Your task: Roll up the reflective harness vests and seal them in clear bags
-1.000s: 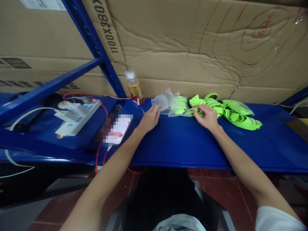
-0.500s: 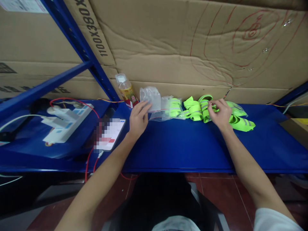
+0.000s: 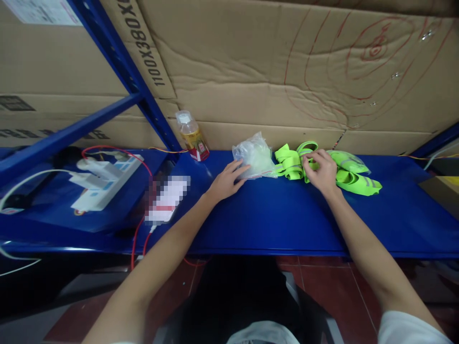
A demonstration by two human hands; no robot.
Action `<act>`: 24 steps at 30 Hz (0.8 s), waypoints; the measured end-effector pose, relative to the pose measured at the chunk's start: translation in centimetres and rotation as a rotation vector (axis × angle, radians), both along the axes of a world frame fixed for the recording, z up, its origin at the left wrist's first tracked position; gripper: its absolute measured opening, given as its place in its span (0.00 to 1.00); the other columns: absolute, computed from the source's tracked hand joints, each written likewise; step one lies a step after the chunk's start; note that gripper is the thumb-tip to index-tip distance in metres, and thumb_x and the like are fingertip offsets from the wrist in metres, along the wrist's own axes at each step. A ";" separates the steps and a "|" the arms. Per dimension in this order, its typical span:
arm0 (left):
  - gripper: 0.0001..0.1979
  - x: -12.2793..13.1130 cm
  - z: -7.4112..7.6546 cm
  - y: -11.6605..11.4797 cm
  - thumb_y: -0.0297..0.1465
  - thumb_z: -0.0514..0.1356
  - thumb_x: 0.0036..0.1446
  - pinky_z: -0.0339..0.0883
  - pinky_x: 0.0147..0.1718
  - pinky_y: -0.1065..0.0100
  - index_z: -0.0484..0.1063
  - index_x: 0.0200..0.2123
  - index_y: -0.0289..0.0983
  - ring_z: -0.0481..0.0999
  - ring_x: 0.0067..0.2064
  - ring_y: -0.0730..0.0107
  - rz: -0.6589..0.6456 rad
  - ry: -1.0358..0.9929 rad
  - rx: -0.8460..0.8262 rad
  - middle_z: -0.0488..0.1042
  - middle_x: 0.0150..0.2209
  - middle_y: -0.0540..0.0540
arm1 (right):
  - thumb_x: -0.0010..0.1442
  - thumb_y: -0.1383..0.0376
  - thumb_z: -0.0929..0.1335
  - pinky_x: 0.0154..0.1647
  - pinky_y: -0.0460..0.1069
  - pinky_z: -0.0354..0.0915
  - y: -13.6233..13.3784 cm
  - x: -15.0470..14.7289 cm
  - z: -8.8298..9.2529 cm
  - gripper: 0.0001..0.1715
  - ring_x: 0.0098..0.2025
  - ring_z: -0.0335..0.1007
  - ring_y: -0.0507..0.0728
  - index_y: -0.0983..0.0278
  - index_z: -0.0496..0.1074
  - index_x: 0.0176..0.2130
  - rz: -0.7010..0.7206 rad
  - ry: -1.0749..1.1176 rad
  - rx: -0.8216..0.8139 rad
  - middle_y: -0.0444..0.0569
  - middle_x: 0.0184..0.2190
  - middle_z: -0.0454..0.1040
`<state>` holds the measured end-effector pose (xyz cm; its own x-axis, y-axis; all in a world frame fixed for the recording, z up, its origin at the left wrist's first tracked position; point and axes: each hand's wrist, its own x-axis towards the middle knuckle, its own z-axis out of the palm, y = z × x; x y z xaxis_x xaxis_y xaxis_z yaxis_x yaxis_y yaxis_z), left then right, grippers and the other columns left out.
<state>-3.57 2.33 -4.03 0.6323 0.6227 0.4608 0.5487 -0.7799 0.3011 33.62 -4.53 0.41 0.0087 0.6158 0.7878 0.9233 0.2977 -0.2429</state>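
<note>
My left hand (image 3: 229,180) rests at the left edge of a clear plastic bag (image 3: 255,155), fingers stretched out and touching it, thumb apart. The bag lies over something pale green that shows only faintly through the plastic. Further right, my right hand (image 3: 322,169) has thumb and fingers closed at a coiled neon-yellow reflective strap (image 3: 306,149), partly hidden by the hand. Touching that coil on the left is another loosely rolled reflective strap (image 3: 289,162). Beyond my right hand lie a bagged neon bundle (image 3: 349,161) and a further rolled strap (image 3: 360,184).
A drink bottle (image 3: 193,138) stands at the back left. Nearer me are a phone (image 3: 168,198) on a red cable and a white power strip (image 3: 103,186). Cardboard (image 3: 233,57) walls the back of the blue shelf (image 3: 272,220); a blue post (image 3: 118,52) rises at left.
My left hand has moved right with the clear plastic bag, which now lies over the bagged neon strap. My right hand has shifted slightly left along the coiled strap.
</note>
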 end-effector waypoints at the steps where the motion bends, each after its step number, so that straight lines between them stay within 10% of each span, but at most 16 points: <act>1: 0.25 -0.1 0.0 0.1 0.36 0.56 0.74 0.64 0.74 0.42 0.68 0.71 0.43 0.62 0.77 0.50 -0.009 0.005 -0.002 0.65 0.75 0.38 | 0.72 0.55 0.66 0.50 0.59 0.73 0.1 0.2 0.0 0.18 0.44 0.80 0.64 0.60 0.83 0.43 0.005 -0.003 0.003 0.54 0.41 0.81; 13: 0.27 -5.1 2.8 0.6 0.22 0.54 0.64 0.65 0.72 0.43 0.78 0.63 0.41 0.69 0.73 0.48 0.426 0.063 0.068 0.70 0.72 0.40 | 0.71 0.47 0.67 0.69 0.67 0.61 -0.2 -0.9 -0.7 0.29 0.65 0.73 0.70 0.60 0.77 0.61 0.032 -0.210 -0.206 0.59 0.64 0.77; 24: 0.31 -2.5 2.6 -1.5 0.15 0.49 0.54 0.66 0.72 0.47 0.71 0.59 0.37 0.66 0.75 0.54 0.033 0.121 -0.030 0.67 0.73 0.36 | 0.69 0.45 0.67 0.80 0.77 0.39 0.3 -1.8 -1.8 0.34 0.70 0.70 0.73 0.59 0.75 0.66 0.063 -0.286 -0.362 0.61 0.69 0.72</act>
